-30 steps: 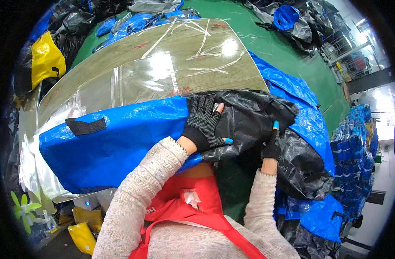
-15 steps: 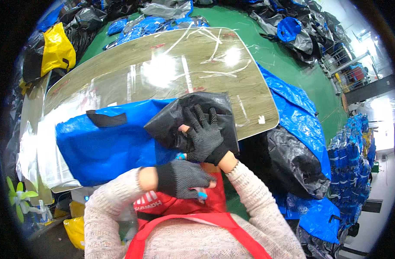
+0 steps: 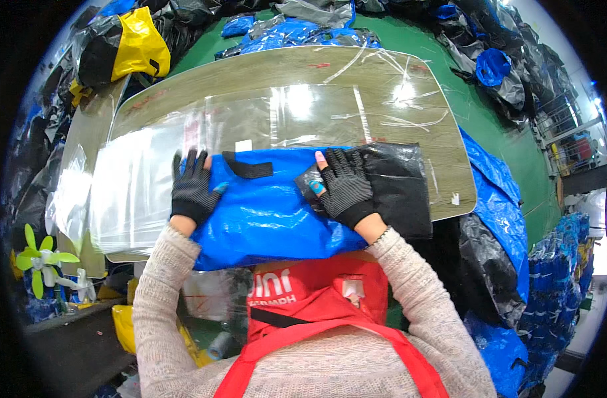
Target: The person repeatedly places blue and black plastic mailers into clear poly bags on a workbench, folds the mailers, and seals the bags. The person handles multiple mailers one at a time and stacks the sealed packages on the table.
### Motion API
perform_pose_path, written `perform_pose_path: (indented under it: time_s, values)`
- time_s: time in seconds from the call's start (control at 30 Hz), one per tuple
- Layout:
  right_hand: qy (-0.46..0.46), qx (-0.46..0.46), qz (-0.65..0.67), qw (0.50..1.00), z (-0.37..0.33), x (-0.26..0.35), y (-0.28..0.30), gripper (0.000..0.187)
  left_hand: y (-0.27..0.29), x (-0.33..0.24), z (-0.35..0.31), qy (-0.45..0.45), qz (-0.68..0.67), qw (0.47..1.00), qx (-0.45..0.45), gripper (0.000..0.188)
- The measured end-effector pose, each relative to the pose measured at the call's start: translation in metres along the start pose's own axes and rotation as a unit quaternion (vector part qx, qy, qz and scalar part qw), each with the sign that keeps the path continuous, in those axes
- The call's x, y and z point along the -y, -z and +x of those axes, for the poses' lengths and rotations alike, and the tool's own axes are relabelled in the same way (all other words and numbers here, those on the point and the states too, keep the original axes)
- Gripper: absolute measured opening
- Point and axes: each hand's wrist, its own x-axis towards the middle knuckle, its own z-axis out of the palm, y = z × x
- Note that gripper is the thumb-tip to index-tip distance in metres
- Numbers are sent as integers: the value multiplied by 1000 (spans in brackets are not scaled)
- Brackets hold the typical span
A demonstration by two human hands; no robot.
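Note:
A blue and black tarpaulin-like bag [image 3: 270,219] lies flattened along the near edge of the wood-patterned table [image 3: 409,129]. Its blue part carries a short black strap [image 3: 249,167], and the black end [image 3: 403,186] stretches out to the right. At the blue part's left edge rests my left hand [image 3: 194,188], in a dark dotted glove with fingers spread. My right hand [image 3: 348,186], gloved alike, lies flat with its fingers stretched where blue meets black. Bare thumb tips and blue wraps on the digits show on both hands. Neither hand grips the bag.
Clear plastic sleeves [image 3: 137,192] cover the table's left side. A green-bladed fan [image 3: 43,259] stands at the left. Yellow and black bags [image 3: 143,45] are piled at the far left. Blue and black material [image 3: 492,189] hangs off the right edge, near stacked blue packs [image 3: 557,285].
My left hand has moved from near my body up to the bag's left edge. My right hand has shifted off the raised black part, which now lies flatter. The view has turned left.

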Motion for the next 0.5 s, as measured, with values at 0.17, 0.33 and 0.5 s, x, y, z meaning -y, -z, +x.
perform_pose_path:
  time_s: [0.17,0.33,0.5]
  values:
    - [-77,29,8,997,18,34,-17,66,-46,51,-36,71,-162,964,-199,78]
    - [-100,11,-76,992,23,49,-29,57,-52,108,-47,330,-531,761,176,82]
    - [-75,-51,-47,995,12,43,-34,55,-17,118,-66,254,-751,555,251,74]
